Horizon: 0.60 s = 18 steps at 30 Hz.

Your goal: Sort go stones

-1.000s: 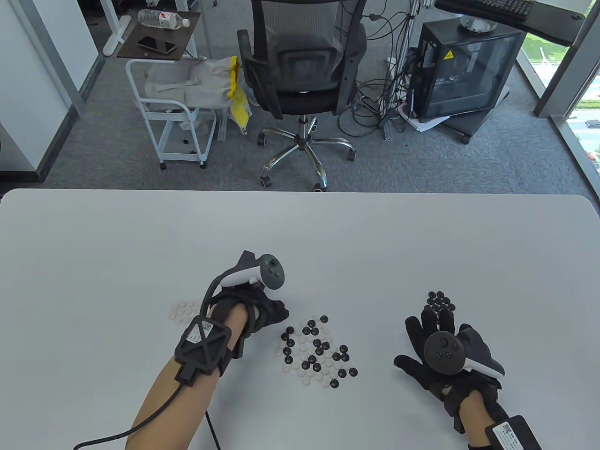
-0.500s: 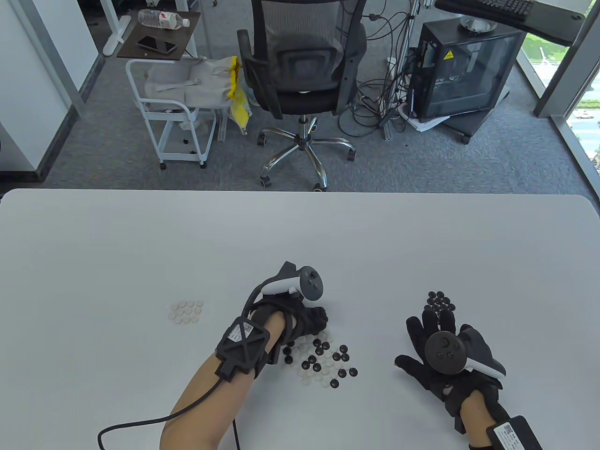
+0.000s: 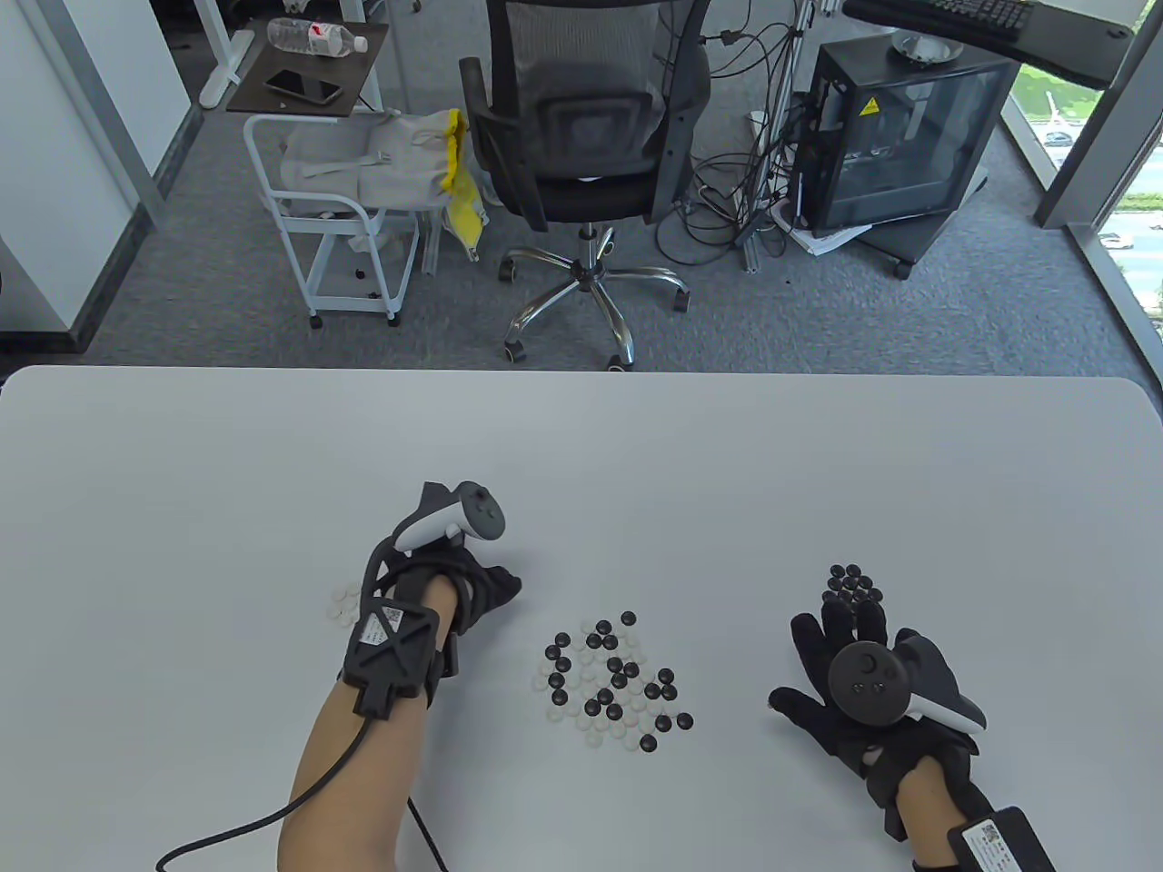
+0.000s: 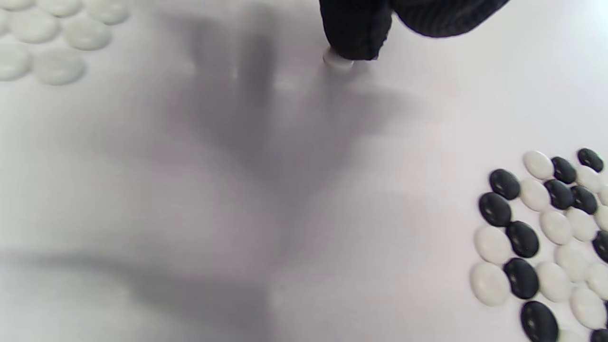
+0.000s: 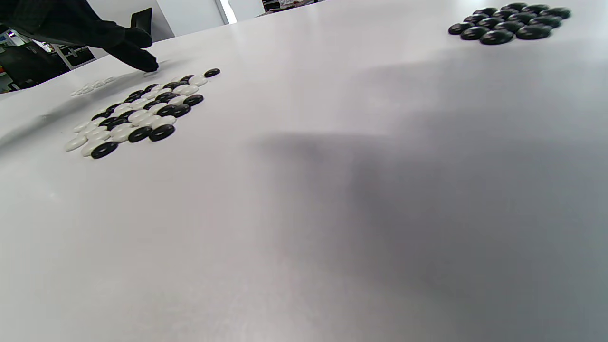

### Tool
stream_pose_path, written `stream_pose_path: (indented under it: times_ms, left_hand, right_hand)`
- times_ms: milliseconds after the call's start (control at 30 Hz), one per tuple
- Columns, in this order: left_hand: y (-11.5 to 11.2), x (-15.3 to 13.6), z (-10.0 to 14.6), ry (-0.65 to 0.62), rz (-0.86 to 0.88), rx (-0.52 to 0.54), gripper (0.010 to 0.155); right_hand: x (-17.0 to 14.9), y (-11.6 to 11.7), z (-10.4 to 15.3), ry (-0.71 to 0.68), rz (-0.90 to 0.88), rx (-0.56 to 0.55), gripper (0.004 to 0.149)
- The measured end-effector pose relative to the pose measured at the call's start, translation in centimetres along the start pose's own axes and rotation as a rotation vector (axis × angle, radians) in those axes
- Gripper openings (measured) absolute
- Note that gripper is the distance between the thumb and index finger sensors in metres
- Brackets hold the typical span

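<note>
A mixed pile of black and white Go stones (image 3: 611, 677) lies at the table's front centre. A small pile of white stones (image 3: 348, 604) lies to its left, and a pile of black stones (image 3: 852, 583) to its right. My left hand (image 3: 500, 586) is between the white pile and the mixed pile. In the left wrist view its fingertips (image 4: 354, 33) hold one white stone (image 4: 338, 60) low over the table. My right hand (image 3: 831, 649) rests flat with fingers spread, just in front of the black pile, and holds nothing.
The white table (image 3: 581, 454) runs wide and bare behind the piles. The left glove's cable (image 3: 236, 831) trails off the front edge. An office chair (image 3: 581, 136), a cart and a computer case stand on the floor beyond the table.
My left hand reached right onto the mixed pile, then drew back left towards the white pile with a white stone at its fingertips. My right hand has not moved.
</note>
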<state>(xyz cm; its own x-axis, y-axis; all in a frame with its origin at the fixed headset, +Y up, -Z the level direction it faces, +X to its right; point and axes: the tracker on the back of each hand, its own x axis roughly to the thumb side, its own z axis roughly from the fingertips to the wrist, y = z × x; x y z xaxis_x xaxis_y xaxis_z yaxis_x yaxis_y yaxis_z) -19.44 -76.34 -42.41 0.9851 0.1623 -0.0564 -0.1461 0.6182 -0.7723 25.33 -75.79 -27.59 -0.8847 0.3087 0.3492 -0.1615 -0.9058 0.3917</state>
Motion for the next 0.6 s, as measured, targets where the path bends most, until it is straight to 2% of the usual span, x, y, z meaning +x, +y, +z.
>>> stream_pose_path:
  times_ms: [100, 300, 600]
  left_hand:
    - [0.1, -2.4, 0.6, 0.050, 0.023, 0.003, 0.066]
    - [0.1, -5.5, 1.4, 0.123, 0.053, 0.016, 0.067]
    - [0.4, -7.2, 1.9, 0.168, 0.098, 0.012, 0.068]
  right_hand:
    - [0.0, 0.1, -0.1, 0.002, 0.004, 0.005, 0.085]
    - [0.0, 0.1, -0.1, 0.000, 0.007, 0.006, 0.085]
    - [0.1, 0.2, -0.1, 0.002, 0.006, 0.012, 0.085]
